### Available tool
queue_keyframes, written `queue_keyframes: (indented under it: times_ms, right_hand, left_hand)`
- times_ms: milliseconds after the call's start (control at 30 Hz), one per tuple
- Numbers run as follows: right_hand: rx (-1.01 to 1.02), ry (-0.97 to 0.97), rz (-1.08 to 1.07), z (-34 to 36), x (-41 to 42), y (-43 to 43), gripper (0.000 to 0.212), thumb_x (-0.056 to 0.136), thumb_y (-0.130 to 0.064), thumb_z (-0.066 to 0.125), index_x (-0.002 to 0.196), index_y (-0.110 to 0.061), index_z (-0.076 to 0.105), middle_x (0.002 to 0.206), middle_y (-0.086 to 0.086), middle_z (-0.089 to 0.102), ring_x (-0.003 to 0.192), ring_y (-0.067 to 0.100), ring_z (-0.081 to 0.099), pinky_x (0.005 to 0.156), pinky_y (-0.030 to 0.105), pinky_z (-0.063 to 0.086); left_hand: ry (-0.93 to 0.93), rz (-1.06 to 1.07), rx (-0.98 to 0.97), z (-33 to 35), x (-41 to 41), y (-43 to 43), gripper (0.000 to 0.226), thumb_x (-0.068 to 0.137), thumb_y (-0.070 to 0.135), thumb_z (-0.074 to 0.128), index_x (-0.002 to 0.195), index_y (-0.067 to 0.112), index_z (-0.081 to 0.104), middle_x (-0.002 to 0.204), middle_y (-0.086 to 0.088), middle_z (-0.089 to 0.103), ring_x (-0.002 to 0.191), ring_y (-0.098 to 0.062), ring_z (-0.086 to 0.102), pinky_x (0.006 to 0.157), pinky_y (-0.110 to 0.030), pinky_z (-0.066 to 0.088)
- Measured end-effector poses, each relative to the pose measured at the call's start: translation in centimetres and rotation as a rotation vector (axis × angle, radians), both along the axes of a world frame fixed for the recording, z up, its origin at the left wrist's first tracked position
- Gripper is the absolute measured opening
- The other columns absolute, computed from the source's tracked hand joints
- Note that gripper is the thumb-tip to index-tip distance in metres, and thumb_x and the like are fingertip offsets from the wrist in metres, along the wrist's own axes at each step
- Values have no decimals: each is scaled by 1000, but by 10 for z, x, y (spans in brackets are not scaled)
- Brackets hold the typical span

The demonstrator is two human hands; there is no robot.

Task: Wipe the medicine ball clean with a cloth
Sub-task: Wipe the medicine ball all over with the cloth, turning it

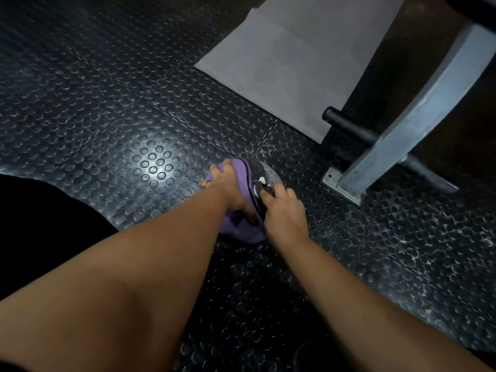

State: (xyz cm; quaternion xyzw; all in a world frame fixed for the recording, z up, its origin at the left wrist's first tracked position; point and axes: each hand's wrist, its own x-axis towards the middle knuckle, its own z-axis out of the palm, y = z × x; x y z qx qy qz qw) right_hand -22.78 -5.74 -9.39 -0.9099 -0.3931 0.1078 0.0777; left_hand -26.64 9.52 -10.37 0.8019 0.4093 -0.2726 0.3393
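Wiping a medicine ball (pixel 264 174) that rests on the studded floor (pixel 120 116) at the centre of the view. The arms enter from 7 and 5 o'clock.

The left hand (pixel 228 189) lies over the ball's 9 o'clock side. Its fingers are spread and curled over a purple surface, and the thumb is tucked toward 6 o'clock. A purple fold at the ball's 6 o'clock edge reads as the cloth (pixel 241 232). The cloth cannot be cleanly told apart from the ball's own purple panel, so the left hand is judged to clasp it against the ball. A hand laid broadly over the top puts weight onto the cloth for rubbing.

The right hand (pixel 284 210) grips the ball from 4 o'clock, with its fingertips curled onto the dark speckled panel beside a white mark. This hold probably stops the ball rolling on the floor and lets it be turned to bring unwiped panels round.

Count: one ball, one cloth, two hands and one ring (pixel 207 183), worn on the left hand. There is also one grey mat (pixel 281 63) at 12 to 1 o'clock, one metal beam (pixel 418 116) at 2 o'clock and one black bar (pixel 349 127) crossing the beam's foot.
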Motion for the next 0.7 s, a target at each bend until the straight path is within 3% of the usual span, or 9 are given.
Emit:
queue_keyframes:
  times_ms: [167,200,267,333,367,467,533,700]
  right_hand:
    - [-27,-46,20,7,11,16,40,89,-11,51,128,-21,53,131,3,40,109,27,44,88,43,42]
    - [-26,-43,15,8,14,20,39,89,-12,51,127,-21,53,134,3,39,110,27,44,89,43,42]
    - [-33,-27,3,11,19,32,35,91,-13,50,126,-20,54,135,4,37,111,28,44,89,44,42]
    - [-47,-11,-5,15,24,42,32,92,-15,47,123,-18,55,132,5,38,108,28,44,87,43,42]
    - [-53,2,-8,15,23,42,32,92,-15,47,123,-18,55,133,5,37,109,28,44,86,43,42]
    - [-48,24,-2,10,10,20,40,90,-14,48,130,-19,50,143,4,32,116,29,42,90,44,43]
    - [-56,30,-6,8,2,-2,46,91,-10,42,134,-22,46,143,2,33,112,29,43,89,44,44]
    - [-31,138,-85,8,9,-36,48,89,-9,45,130,-32,54,113,-2,41,100,24,45,82,37,45]
  left_hand:
    - [-6,102,-11,-11,2,-1,187,-5,63,81,150,34,-18,158,-3,-11,146,-46,16,113,-59,34]
    - [-18,122,-12,-12,2,-3,183,-1,63,84,148,35,-18,157,-3,-9,145,-45,17,113,-59,33]
    - [-82,153,-7,-12,0,-8,164,29,52,97,148,35,-14,158,-7,-3,143,-45,22,114,-58,32]
    - [-140,119,63,-10,-1,-15,140,57,32,94,156,26,-5,159,-16,2,141,-46,26,113,-57,33]
    - [-142,116,77,-11,-3,-16,135,62,28,92,157,25,-3,160,-17,1,142,-46,25,113,-58,32]
    - [-96,191,-31,-14,0,-8,155,47,38,99,154,37,-13,162,-2,-17,148,-47,8,117,-60,26]
    - [-40,160,-42,-13,1,-5,172,30,47,101,153,36,-19,163,-3,-21,150,-47,0,116,-63,25]
    - [-57,85,25,-2,-5,-16,170,37,48,100,154,27,-23,163,-13,-18,149,-50,0,117,-65,21]
